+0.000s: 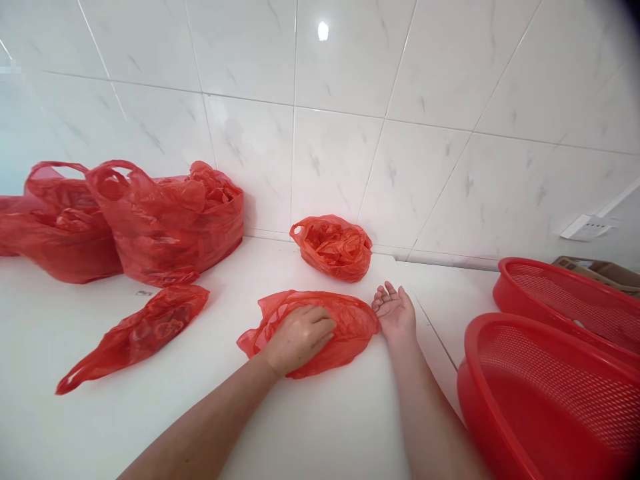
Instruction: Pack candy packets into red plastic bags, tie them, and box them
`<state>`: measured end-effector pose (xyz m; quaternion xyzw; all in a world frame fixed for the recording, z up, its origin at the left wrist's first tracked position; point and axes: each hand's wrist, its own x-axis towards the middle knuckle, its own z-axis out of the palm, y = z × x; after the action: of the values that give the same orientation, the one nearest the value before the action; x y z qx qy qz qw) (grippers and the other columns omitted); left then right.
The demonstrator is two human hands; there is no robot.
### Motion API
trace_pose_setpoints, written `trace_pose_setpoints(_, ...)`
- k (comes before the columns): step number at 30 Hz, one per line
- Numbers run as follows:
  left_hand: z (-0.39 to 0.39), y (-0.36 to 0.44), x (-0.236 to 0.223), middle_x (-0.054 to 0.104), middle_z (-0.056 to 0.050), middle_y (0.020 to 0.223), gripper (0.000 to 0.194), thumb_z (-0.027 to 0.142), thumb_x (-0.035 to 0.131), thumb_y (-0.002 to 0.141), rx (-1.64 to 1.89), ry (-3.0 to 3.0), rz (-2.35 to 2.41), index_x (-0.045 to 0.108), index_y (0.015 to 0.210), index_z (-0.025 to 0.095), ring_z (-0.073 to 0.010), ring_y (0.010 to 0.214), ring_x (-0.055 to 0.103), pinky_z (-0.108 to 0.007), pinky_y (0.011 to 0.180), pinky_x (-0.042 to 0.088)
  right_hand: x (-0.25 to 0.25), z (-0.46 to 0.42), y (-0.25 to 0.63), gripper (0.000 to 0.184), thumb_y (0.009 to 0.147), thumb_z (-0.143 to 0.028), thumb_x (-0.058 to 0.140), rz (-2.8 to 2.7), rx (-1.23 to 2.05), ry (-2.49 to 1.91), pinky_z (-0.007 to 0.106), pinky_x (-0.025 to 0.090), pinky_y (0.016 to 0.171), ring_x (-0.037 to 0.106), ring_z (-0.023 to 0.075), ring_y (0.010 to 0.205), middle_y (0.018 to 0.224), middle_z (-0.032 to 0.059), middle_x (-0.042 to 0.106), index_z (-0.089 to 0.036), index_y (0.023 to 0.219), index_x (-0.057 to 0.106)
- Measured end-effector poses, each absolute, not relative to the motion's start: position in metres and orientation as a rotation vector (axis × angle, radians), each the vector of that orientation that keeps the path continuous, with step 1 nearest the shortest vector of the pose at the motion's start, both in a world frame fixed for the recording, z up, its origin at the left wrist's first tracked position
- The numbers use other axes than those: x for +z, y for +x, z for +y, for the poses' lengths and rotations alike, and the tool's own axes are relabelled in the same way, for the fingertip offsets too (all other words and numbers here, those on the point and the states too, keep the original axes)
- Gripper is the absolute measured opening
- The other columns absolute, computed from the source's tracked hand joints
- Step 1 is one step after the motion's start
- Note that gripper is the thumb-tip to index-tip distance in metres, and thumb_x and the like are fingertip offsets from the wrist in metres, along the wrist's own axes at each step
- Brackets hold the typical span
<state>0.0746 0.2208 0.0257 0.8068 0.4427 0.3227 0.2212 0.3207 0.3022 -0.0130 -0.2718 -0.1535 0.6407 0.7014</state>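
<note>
A red plastic bag (350, 327) lies flattened on the white table in front of me. My left hand (300, 337) is over its middle, fingers bent and pressed together on the thin plastic; the fingertips are partly hidden. My right hand (395, 312) rests at the bag's right end, palm up and fingers apart, with nothing in it. Just behind stands a small red bag (334, 248) stuffed with crumpled red plastic. To the left lies a narrow, twisted red bag (145, 333) with its handle end toward me.
Large stuffed red bags (175, 223) stand at the back left against the tiled wall (340, 167). On the right are two red plastic baskets, a near basket (500, 413) and a far basket (510, 293). A cardboard box (600, 273) and a power socket (587, 227) are behind them.
</note>
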Motion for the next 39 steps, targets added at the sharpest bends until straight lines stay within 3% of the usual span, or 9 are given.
trace_pose_setpoints(4, 0.220, 0.081, 0.012, 0.052, -0.005, 0.133, 0.038, 0.039, 0.063, 0.078, 0.625, 2.536, 0.987, 0.063, 0.115, 0.033, -0.0310, 0.122, 0.045, -0.051, 0.107, 0.026, -0.015, 0.304, 0.320, 0.020, 0.079, -0.036, 0.056, -0.361, 1.430, -0.636, 0.023, 0.049, 0.054, 0.060, 0.0111, 0.065, 0.078, 0.0011, 0.064, -0.020, 0.092, 0.059)
trace_pose_setpoints(8, 0.225, 0.079, -0.002, 0.042, -0.009, 0.143, 0.059, 0.050, 0.068, 0.071, 0.512, 2.551, 1.048, 0.055, 0.126, 0.034, -0.0347, 0.130, 0.036, -0.058, 0.108, 0.017, -0.016, 0.306, 0.321, 0.020, 0.080, -0.036, 0.055, -0.355, 1.431, -0.653, 0.022, 0.049, 0.055, 0.060, 0.0107, 0.065, 0.078, 0.0006, 0.064, -0.021, 0.092, 0.059)
trace_pose_setpoints(14, 0.227, 0.068, 0.022, 0.061, -0.006, 0.117, 0.031, 0.038, 0.048, 0.089, 0.870, 2.702, 1.172, 0.061, 0.113, 0.024, -0.0248, 0.106, 0.054, -0.041, 0.094, 0.039, -0.015, 0.305, 0.322, 0.019, 0.079, -0.037, 0.057, -0.370, 1.429, -0.655, 0.024, 0.052, 0.061, 0.061, 0.0110, 0.067, 0.078, -0.0001, 0.064, -0.022, 0.090, 0.058)
trace_pose_setpoints(19, 0.232, 0.054, 0.037, 0.063, -0.007, 0.089, 0.028, 0.020, 0.034, 0.092, 0.993, 2.770, 1.448, 0.062, 0.091, 0.020, -0.0212, 0.082, 0.054, -0.036, 0.074, 0.041, -0.014, 0.304, 0.320, 0.019, 0.078, -0.035, 0.059, -0.392, 1.452, -0.639, 0.023, 0.051, 0.059, 0.061, 0.0106, 0.066, 0.079, -0.0006, 0.064, -0.022, 0.092, 0.058)
trace_pose_setpoints(23, 0.229, 0.046, 0.043, 0.063, -0.009, 0.103, 0.025, 0.016, 0.038, 0.088, 0.968, 2.806, 1.646, 0.062, 0.089, 0.022, -0.0242, 0.097, 0.055, -0.040, 0.084, 0.039, -0.016, 0.306, 0.320, 0.018, 0.078, -0.035, 0.058, -0.397, 1.449, -0.633, 0.023, 0.052, 0.059, 0.061, 0.0109, 0.066, 0.078, -0.0003, 0.064, -0.023, 0.090, 0.057)
trace_pose_setpoints(27, 0.234, 0.021, 0.060, 0.053, -0.012, 0.127, 0.031, 0.033, 0.051, 0.082, 0.879, 2.381, 1.987, 0.057, 0.111, 0.023, -0.0313, 0.111, 0.053, -0.046, 0.092, 0.038, -0.018, 0.308, 0.322, 0.018, 0.077, -0.035, 0.061, -0.402, 1.456, -0.632, 0.023, 0.052, 0.058, 0.060, 0.0106, 0.066, 0.078, -0.0005, 0.064, -0.023, 0.090, 0.057)
trace_pose_setpoints(32, 0.251, -0.018, 0.071, 0.061, -0.010, 0.115, 0.075, 0.058, 0.065, 0.065, 0.480, 1.670, 1.724, 0.042, 0.130, 0.027, -0.0271, 0.090, 0.064, -0.033, 0.070, 0.048, -0.019, 0.309, 0.323, 0.016, 0.078, -0.033, 0.060, -0.375, 1.476, -0.621, 0.022, 0.052, 0.058, 0.061, 0.0099, 0.066, 0.078, -0.0003, 0.064, -0.022, 0.089, 0.057)
trace_pose_setpoints(36, 0.260, -0.015, 0.054, 0.067, -0.007, 0.099, 0.065, 0.056, 0.065, 0.069, 0.559, 1.413, 1.315, 0.048, 0.121, 0.021, -0.0210, 0.078, 0.065, -0.027, 0.060, 0.049, -0.018, 0.309, 0.323, 0.014, 0.079, -0.032, 0.058, -0.349, 1.490, -0.616, 0.023, 0.052, 0.057, 0.061, 0.0103, 0.064, 0.077, -0.0001, 0.064, -0.022, 0.089, 0.058)
trace_pose_setpoints(39, 0.267, -0.003, 0.039, 0.067, -0.008, 0.100, 0.056, 0.051, 0.069, 0.068, 0.705, 1.251, 1.161, 0.055, 0.109, 0.017, -0.0209, 0.083, 0.065, -0.029, 0.066, 0.052, -0.017, 0.308, 0.323, 0.014, 0.079, -0.031, 0.058, -0.339, 1.485, -0.632, 0.023, 0.053, 0.058, 0.061, 0.0104, 0.063, 0.075, -0.0003, 0.064, -0.022, 0.089, 0.058)
